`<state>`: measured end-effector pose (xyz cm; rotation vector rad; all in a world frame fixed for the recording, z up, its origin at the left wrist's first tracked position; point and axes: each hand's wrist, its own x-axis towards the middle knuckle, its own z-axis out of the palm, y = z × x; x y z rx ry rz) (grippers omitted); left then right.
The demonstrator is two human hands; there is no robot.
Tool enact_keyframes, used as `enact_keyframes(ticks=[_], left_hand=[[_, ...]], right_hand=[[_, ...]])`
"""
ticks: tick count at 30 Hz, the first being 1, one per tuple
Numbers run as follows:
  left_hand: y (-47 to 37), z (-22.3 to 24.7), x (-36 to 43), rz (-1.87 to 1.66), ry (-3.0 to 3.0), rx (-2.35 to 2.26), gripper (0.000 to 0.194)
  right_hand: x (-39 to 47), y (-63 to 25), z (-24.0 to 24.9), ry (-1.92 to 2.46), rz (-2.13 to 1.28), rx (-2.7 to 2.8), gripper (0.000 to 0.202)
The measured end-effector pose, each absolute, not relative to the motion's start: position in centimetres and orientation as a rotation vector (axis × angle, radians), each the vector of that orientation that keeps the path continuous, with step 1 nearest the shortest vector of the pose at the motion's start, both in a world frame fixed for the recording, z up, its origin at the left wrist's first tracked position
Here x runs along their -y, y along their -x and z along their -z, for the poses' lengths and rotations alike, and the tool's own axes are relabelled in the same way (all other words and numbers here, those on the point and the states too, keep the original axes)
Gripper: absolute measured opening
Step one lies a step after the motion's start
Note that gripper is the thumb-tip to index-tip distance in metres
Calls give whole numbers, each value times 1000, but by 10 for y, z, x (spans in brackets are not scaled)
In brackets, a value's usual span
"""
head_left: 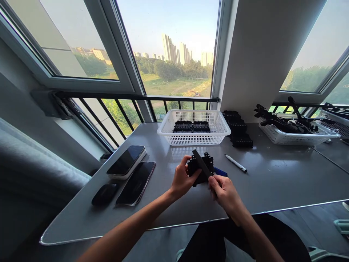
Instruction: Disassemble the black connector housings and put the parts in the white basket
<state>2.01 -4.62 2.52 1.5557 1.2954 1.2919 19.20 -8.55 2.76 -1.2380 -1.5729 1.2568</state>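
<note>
My left hand (185, 174) is closed on the left side of a black plastic part (194, 165), a blocky piece with small tabs along its edges, held just above the table. My right hand (225, 191) grips the lower end of a flat, dark grey bar (201, 162) that looks like a file. The bar slants up and left across the face of the part; my left thumb lies close to it. Beyond my right hand shows a blue object (220, 171), partly hidden, so its kind is unclear. A white marker pen (236, 163) lies to the right.
A white basket (195, 139) holding black parts (192, 126) stands at the back, beside stacked black parts (237, 129). Two phones (126, 160) (136, 183) and a black mouse (105, 194) lie left. Another basket (297, 138) with black cabled pieces (289, 122) stands right.
</note>
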Motion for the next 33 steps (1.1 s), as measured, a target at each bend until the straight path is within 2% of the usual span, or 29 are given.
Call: enact_keyframes(ticks=[7,25,33], left_hand=[[-19,-27,44,-1298,-1467,-1261,42],[-22,-26,47,-1327,-1566,-1281,40],[-18,-30,46,-1394,-1615,-1349,36]], right_hand=[[76,-202,-24,1311,-1154,1513,46],[81,-197,-22,1211,-1336,1569,46],[81,-207,-34,1281,-1284,1477,46]])
